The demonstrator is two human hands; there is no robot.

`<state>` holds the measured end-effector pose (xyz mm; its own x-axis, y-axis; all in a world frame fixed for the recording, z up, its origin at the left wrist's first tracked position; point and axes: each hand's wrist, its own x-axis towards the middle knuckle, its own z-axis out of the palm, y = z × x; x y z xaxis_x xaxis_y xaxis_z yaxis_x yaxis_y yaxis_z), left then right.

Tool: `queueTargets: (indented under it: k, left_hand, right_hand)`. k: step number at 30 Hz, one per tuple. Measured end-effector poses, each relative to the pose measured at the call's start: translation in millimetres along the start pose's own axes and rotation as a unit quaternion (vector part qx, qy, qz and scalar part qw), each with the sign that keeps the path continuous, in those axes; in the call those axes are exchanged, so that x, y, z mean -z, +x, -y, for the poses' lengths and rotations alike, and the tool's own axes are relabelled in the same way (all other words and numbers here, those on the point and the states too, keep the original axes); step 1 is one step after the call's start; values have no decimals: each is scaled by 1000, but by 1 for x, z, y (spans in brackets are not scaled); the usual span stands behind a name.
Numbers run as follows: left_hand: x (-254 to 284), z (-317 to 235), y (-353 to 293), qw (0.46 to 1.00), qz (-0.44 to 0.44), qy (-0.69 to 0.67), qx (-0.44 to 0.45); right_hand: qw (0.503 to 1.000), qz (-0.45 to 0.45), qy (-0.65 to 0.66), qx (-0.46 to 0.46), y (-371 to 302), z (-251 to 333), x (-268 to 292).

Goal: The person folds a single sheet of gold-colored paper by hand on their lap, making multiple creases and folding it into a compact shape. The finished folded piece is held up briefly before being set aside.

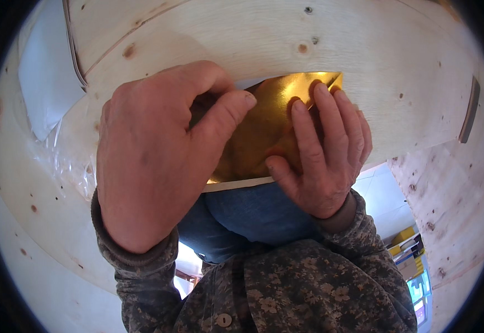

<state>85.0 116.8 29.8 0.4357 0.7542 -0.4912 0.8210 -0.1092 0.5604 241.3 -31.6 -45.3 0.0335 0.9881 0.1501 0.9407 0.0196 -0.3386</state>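
Observation:
A shiny gold foil sheet [264,127] lies on the pale wooden table at its near edge, with a whitish strip showing along its far side. My right hand [325,150] rests on the right part of the foil, its fingers stretched and spread. Over the foil's left end, my left hand [153,144] is closed, the fingers curled under and the thumb brought close to the index finger. What lies between those fingertips, if anything, is hidden by the hand, as is the foil's left end.
White sheets [48,77] lie at the far left, beside a thin dark edge. Clear crinkled plastic [72,158] is left of my left hand. A dark flat strip [469,110] lies at the right. Two small metal fasteners [308,10] sit in the tabletop at the back.

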Motion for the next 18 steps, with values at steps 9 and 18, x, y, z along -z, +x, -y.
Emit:
queueTargets:
  k: [9,18]
  left_hand:
    - [-12,-4,-3,998,-59,25,-25]
    - [-19,-6,-3,996,-79,35,-12]
  right_hand:
    - [1000,6,4,-7,0,1,2]
    - [1000,-6,1,-2,-1,1,2]
